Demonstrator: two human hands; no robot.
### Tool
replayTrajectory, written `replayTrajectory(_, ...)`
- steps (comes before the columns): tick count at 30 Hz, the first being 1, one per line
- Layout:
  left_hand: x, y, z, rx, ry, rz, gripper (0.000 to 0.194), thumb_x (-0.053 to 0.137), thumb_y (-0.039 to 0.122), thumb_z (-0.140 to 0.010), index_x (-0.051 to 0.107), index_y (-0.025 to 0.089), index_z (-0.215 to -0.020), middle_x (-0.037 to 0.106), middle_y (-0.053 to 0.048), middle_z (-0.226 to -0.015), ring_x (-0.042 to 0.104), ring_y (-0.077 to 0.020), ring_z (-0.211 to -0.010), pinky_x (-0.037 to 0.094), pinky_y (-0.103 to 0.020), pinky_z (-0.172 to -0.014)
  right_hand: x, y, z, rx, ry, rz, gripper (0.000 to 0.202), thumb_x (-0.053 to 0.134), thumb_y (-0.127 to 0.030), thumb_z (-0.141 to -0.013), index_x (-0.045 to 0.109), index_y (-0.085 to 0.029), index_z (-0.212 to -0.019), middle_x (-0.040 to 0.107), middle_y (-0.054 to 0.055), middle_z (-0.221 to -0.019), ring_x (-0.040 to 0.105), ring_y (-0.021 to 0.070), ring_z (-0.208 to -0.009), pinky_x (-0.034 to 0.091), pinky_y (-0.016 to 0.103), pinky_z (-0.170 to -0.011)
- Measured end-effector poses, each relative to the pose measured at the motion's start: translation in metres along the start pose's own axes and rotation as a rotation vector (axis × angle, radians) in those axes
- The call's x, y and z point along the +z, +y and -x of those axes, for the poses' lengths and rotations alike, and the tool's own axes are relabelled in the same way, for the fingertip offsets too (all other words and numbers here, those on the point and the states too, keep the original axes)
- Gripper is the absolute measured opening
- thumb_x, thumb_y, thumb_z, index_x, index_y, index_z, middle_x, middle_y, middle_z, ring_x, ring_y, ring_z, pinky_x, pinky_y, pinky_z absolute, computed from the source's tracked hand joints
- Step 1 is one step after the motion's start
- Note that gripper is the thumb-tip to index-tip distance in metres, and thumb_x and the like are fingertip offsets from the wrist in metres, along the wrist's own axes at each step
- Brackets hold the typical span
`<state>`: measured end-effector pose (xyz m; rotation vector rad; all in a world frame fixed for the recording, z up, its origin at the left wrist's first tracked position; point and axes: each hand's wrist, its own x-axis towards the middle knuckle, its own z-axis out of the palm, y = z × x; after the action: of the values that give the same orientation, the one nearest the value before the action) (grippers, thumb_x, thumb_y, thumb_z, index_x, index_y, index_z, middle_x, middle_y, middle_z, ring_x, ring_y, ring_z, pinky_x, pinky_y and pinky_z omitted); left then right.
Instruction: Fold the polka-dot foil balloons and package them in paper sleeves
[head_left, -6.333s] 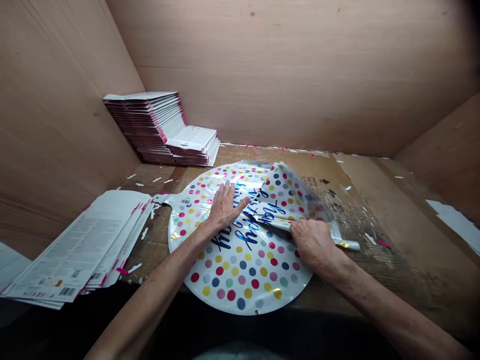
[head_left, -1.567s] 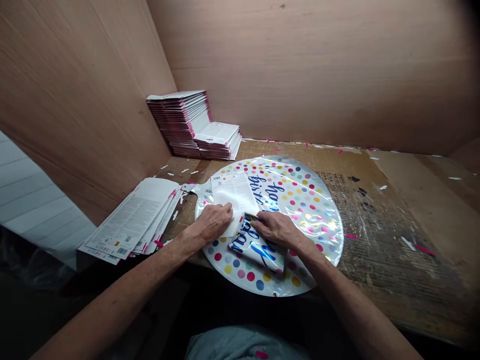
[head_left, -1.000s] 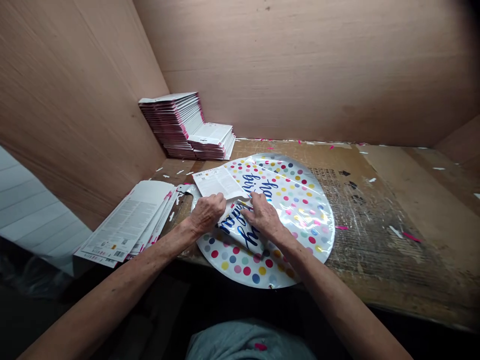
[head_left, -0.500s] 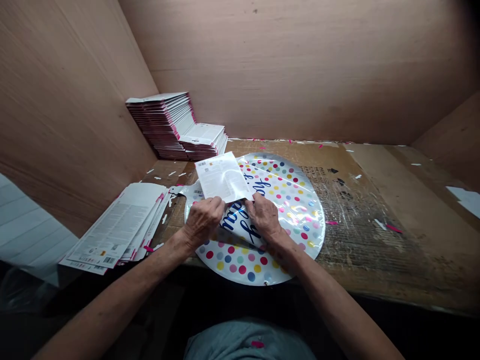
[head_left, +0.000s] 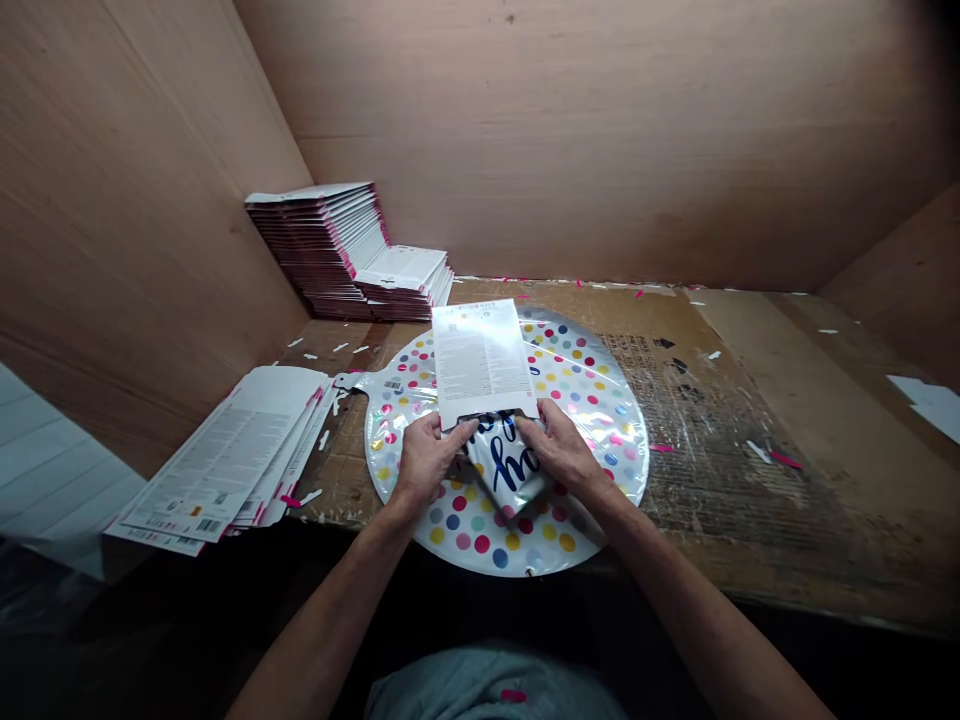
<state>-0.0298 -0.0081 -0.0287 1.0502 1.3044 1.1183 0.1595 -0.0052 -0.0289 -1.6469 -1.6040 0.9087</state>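
A white printed card envelope (head_left: 484, 365) is held up between my hands, its cut-out lower edge towards me. From that edge sticks out a folded silver foil balloon (head_left: 514, 475) with dark blue lettering. My left hand (head_left: 429, 462) is closed at the envelope's lower left corner, its thumb against the foil. At the lower right corner my right hand (head_left: 561, 450) pinches envelope and folded foil, thumb on top. Beneath both lies a flat round foil balloon (head_left: 480, 545) with coloured dots, its tail pointing left. Fingers under the envelope are hidden.
Left of the balloon lies a fanned pile of printed card envelopes (head_left: 217, 450). A tall stack of pink-edged envelopes (head_left: 322, 250) stands at the back left corner. Wooden panels (head_left: 570, 140) enclose the cardboard-covered table (head_left: 735, 480); paper scraps (head_left: 772, 455) are scattered on it.
The envelope has turned upright and moved slightly right. My left hand has shifted right, its thumb now at the envelope's lower edge. The folded foil shows more plainly below it.
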Motion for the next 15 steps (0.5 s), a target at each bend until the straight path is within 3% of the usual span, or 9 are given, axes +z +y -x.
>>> replayTrajectory(3, 0.001, -0.006, -0.015, 0.049, 0.199, -0.18, 0.032, 0.075, 0.042, -0.069, 0.068, 0.012, -0.077, 0.069, -0.002, -0.067, 0.062, -0.0154, -0.056, 0.046, -0.022, -0.048, -0.001, -0.002, 0.015, -0.095, 0.007, 0.018, 0.038, 0.044, -0.048, -0.095, 0.055, -0.019, -0.117, 0.068, 0.01, -0.112, 0.065, 0.0248, -0.1, 0.054, 0.037, -0.081)
replayTrajectory(5, 0.003, -0.008, -0.02, 0.102, 0.318, -0.224, 0.03, 0.072, 0.041, -0.071, 0.068, 0.012, -0.072, 0.066, -0.001, -0.063, 0.06, -0.0147, -0.058, 0.043, -0.021, -0.049, 0.002, -0.003, 0.03, -0.323, 0.069, 0.136, 0.06, 0.052, -0.053, -0.092, 0.046, -0.014, -0.138, 0.056, 0.019, -0.137, 0.056, 0.0305, -0.123, 0.051, 0.045, -0.096)
replayTrajectory(7, 0.004, -0.005, -0.016, 0.139, 0.355, -0.203, 0.031, 0.072, 0.042, -0.072, 0.069, 0.011, -0.074, 0.067, -0.001, -0.064, 0.06, -0.015, -0.06, 0.042, -0.022, -0.052, 0.008, -0.003, 0.046, -0.619, 0.14, 0.308, 0.072, 0.059, -0.047, -0.09, 0.036, -0.009, -0.147, 0.043, 0.024, -0.15, 0.041, 0.0338, -0.139, 0.042, 0.051, -0.108)
replayTrajectory(9, 0.005, 0.001, -0.003, 0.171, 0.241, -0.119, 0.038, 0.075, 0.048, -0.07, 0.071, 0.012, -0.081, 0.07, -0.003, -0.073, 0.063, -0.0171, -0.066, 0.046, -0.024, -0.058, 0.013, -0.001, 0.059, -0.86, 0.218, 0.45, 0.06, 0.053, -0.028, -0.095, 0.036, -0.007, -0.149, 0.047, 0.024, -0.147, 0.036, 0.031, -0.143, 0.037, 0.05, -0.113)
replayTrajectory(11, 0.006, 0.01, 0.012, 0.173, 0.025, 0.087, 0.055, 0.072, 0.063, -0.07, 0.072, 0.013, -0.094, 0.074, -0.007, -0.088, 0.067, -0.0222, -0.08, 0.051, -0.029, -0.07, 0.015, 0.002, 0.065, -0.988, 0.282, 0.47, 0.05, 0.041, -0.016, -0.099, 0.039, -0.006, -0.147, 0.055, 0.023, -0.139, 0.038, 0.0272, -0.142, 0.04, 0.046, -0.112)
replayTrajectory(13, 0.006, 0.019, 0.023, 0.119, -0.17, 0.366, 0.08, 0.056, 0.083, -0.07, 0.07, 0.015, -0.109, 0.074, -0.011, -0.102, 0.067, -0.0286, -0.098, 0.053, -0.036, -0.084, 0.013, 0.003, 0.067, -1.052, 0.25, 0.412, 0.047, 0.035, -0.018, -0.101, 0.042, -0.004, -0.145, 0.057, 0.023, -0.137, 0.04, 0.0263, -0.141, 0.043, 0.045, -0.11)
replayTrajectory(15, 0.008, 0.027, 0.024, 0.045, -0.253, 0.568, 0.096, 0.038, 0.093, -0.071, 0.065, 0.014, -0.121, 0.072, -0.013, -0.112, 0.063, -0.0324, -0.112, 0.05, -0.041, -0.095, 0.009, 0.002, 0.066, -1.094, 0.177, 0.374, 0.045, 0.034, -0.02, -0.102, 0.046, -0.005, -0.142, 0.058, 0.022, -0.138, 0.042, 0.0262, -0.14, 0.045, 0.044, -0.109)
